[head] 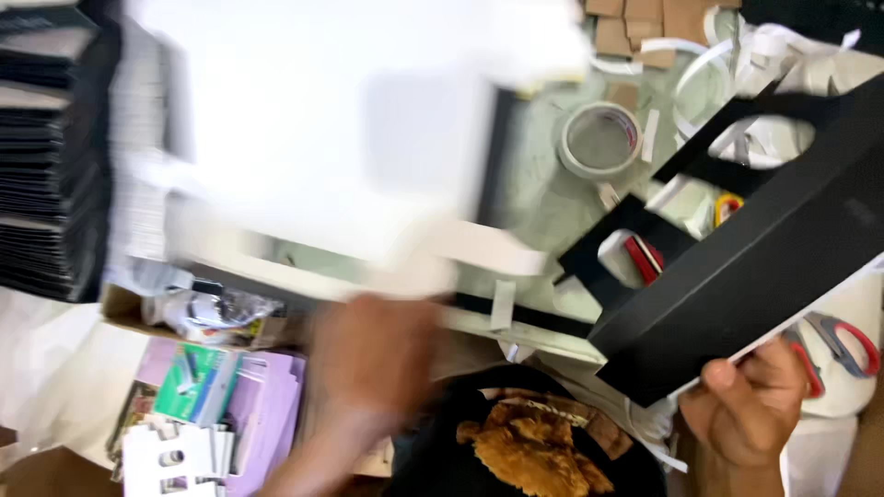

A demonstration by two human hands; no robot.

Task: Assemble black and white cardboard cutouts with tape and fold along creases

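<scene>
Head view: my right hand (750, 410) pinches the black cut-out board (737, 248) by its lower edge, its long axis slanting up-right. My left hand (368, 359), blurred, lies under the white sheet (313, 120); its grip I cannot tell.

The left hand (373, 354) sits low at the centre of the view, blurred, touching the near edge of a large board (313, 120) that fills the upper left, toward eleven o'clock. At nine o'clock of the board stands a stack of flat sheets (46, 156). At seven o'clock of the left hand lies a pile of papers (249, 405) beside an open carton (198, 317). The right hand (750, 405) is at four o'clock, gripping the lower edge of a cut-out frame (773, 248) that slants up toward two o'clock. A tape roll (600, 138) lies on the table (543, 198) at one o'clock, between board and frame. Scissors (843, 345) lie just right of the right hand.
</scene>
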